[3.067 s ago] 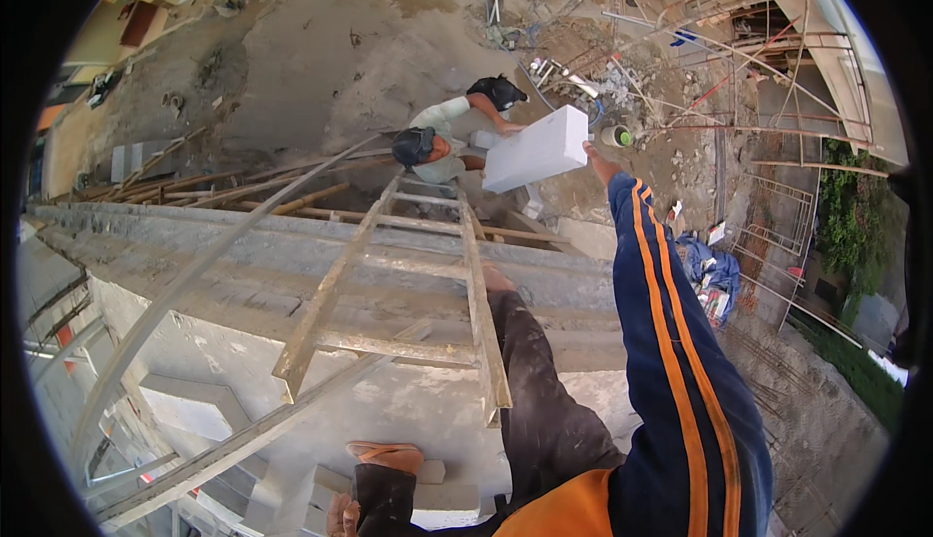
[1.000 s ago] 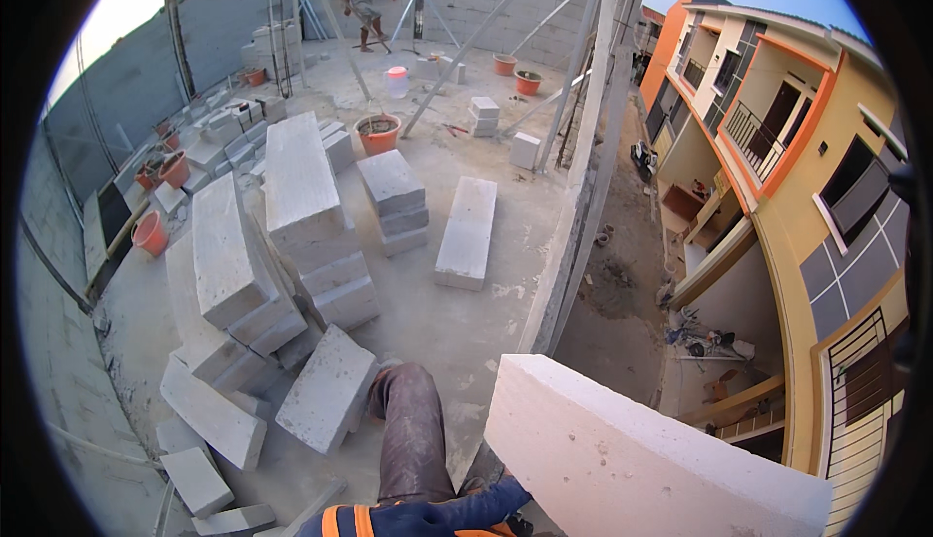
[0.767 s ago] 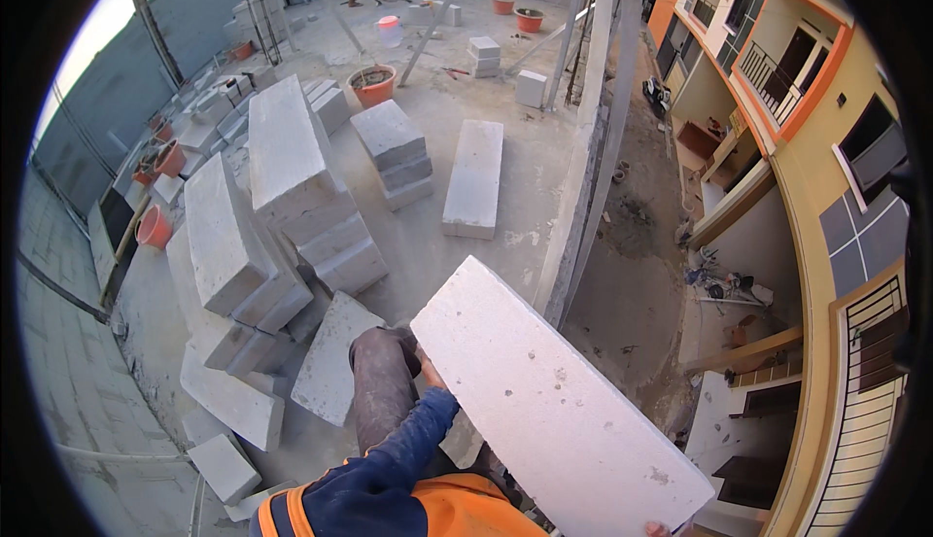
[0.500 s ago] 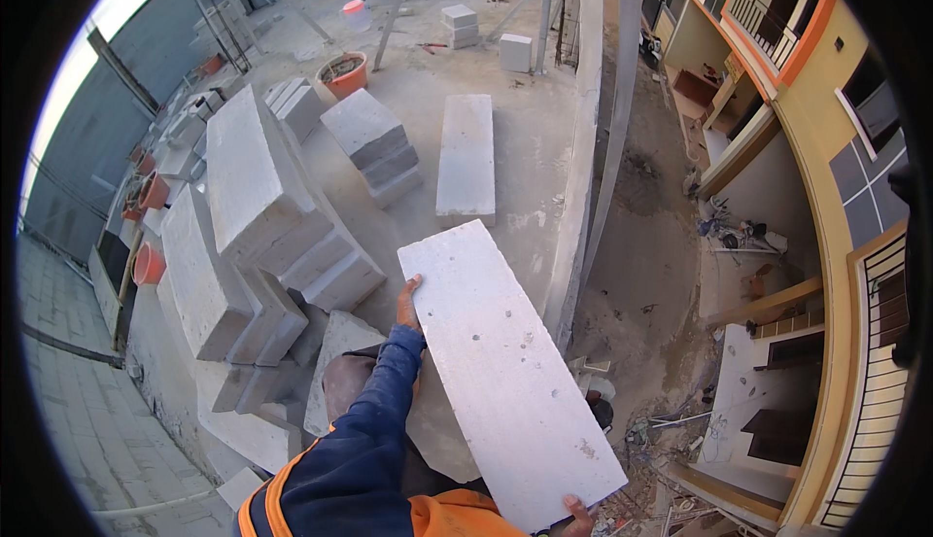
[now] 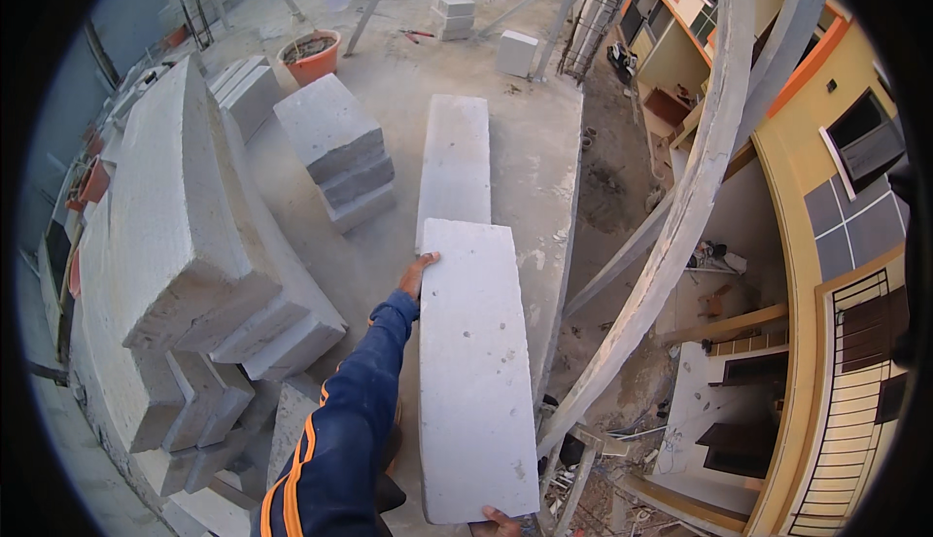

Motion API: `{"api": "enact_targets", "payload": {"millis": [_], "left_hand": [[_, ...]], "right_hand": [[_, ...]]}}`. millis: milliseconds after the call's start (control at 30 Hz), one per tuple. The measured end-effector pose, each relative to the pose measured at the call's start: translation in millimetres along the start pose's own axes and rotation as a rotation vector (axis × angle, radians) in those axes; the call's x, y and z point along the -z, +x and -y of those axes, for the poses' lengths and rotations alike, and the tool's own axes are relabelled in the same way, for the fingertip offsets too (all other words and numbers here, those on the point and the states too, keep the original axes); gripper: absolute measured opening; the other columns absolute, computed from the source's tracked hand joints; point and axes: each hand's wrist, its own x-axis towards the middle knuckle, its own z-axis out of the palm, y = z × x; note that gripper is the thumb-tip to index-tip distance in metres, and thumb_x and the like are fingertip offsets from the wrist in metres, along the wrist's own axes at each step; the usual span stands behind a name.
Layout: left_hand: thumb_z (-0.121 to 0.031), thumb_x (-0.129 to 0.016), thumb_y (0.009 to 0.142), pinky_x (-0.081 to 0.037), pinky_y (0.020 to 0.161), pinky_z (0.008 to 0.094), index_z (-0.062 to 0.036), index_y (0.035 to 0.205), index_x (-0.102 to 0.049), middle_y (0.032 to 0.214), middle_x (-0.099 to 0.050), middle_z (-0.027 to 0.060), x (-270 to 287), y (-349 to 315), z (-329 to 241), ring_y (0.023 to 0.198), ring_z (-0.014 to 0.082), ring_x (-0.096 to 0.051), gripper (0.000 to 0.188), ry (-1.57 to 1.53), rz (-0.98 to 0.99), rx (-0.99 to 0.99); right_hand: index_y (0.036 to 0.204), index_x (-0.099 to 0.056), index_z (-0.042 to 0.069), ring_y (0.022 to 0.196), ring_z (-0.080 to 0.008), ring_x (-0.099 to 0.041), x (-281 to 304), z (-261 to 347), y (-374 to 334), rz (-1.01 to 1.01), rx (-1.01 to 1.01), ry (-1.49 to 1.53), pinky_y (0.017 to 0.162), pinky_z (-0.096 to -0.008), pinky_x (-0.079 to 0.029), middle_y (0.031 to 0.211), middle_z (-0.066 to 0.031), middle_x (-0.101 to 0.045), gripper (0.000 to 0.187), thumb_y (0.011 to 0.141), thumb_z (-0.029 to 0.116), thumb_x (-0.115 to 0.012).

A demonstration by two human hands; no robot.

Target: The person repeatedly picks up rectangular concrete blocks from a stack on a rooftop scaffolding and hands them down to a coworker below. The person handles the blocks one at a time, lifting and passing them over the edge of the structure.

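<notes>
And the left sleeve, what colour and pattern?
Left sleeve: dark blue with orange stripes running along it, seen best in the head view.

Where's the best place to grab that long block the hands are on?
Probably near both ends of the block: the left hand from the left, by the far corner, and the right hand from the near end. It's long and flat-faced with no handle showing, so holds spread apart should help stop it tipping.

Reference point: held block (image 5: 476, 372). Left hand (image 5: 418, 275) at its 11 o'clock edge; right hand (image 5: 499, 523) at its 6 o'clock end. Floor block (image 5: 455, 158) at 12 o'clock; small stack (image 5: 335, 143) at 11, tub (image 5: 316, 66) beyond; large stack (image 5: 185, 216) at 10; building (image 5: 792, 168) at 2.
</notes>
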Motion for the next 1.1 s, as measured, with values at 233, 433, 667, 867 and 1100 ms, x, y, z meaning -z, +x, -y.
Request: {"api": "enact_targets", "payload": {"millis": [233, 433, 667, 867, 1100], "left_hand": [[-0.057, -0.059, 0.085, -0.044, 0.100, 0.0365, 0.0078, 0.136, -0.045, 0.125, -0.058, 0.0243, 16, 10, -5, 0.114, 0.0308, -0.058, 0.084, 0.368, -0.142, -0.030], [-0.040, -0.068, 0.088, -0.037, 0.108, 0.0426, 0.0025, 0.138, -0.050, 0.137, -0.050, 0.0285, -31, -255, -82, 0.128, 0.0396, -0.050, 0.067, 0.929, 0.203, -0.372], [-0.021, -0.076, 0.078, -0.045, 0.101, 0.0447, -0.0042, 0.141, -0.047, 0.140, -0.047, 0.0259, -98, -377, -92, 0.123, 0.0421, -0.053, 0.071, 1.182, 0.125, -0.437], [-0.021, -0.077, 0.077, -0.044, 0.101, 0.0456, -0.0055, 0.140, -0.048, 0.140, -0.046, 0.0238, -74, -379, -73, 0.121, 0.0432, -0.051, 0.071, 1.370, 0.012, -0.367], [-0.023, -0.075, 0.079, -0.044, 0.100, 0.0464, -0.0080, 0.141, -0.046, 0.141, -0.046, 0.0228, -60, -393, -67, 0.122, 0.0425, -0.051, 0.070, 1.433, -0.018, -0.280]], "right_hand": [[0.141, -0.041, 0.007, 0.128, -0.0323, -0.046, -71, -2, 36, -0.007, -0.016, 0.050, 0.111, -0.0512, -0.034, 0.136, -0.0125, -0.050, 0.067, 0.078, -0.003, -0.061], [0.141, -0.039, 0.013, 0.129, -0.0325, -0.045, -128, 33, 124, 0.123, -0.035, -0.077, 0.109, -0.0584, -0.033, 0.138, -0.0102, -0.047, 0.062, 0.083, 0.001, -0.060], [0.134, -0.048, 0.011, 0.124, -0.0314, -0.047, -220, 33, 266, 0.230, 0.003, -0.028, 0.107, -0.0582, -0.035, 0.131, -0.0094, -0.052, 0.054, 0.084, 0.007, -0.065], [0.144, -0.039, 0.014, 0.135, -0.0402, -0.035, -321, 37, 355, 0.338, 0.043, -0.066, 0.107, -0.0706, -0.022, 0.144, -0.0127, -0.043, 0.061, 0.089, 0.021, -0.063], [0.148, -0.032, 0.013, 0.140, -0.0414, -0.028, -424, 75, 421, 0.363, 0.053, -0.285, 0.110, -0.0702, -0.015, 0.152, -0.0145, -0.033, 0.069, 0.091, 0.035, -0.064]]}}
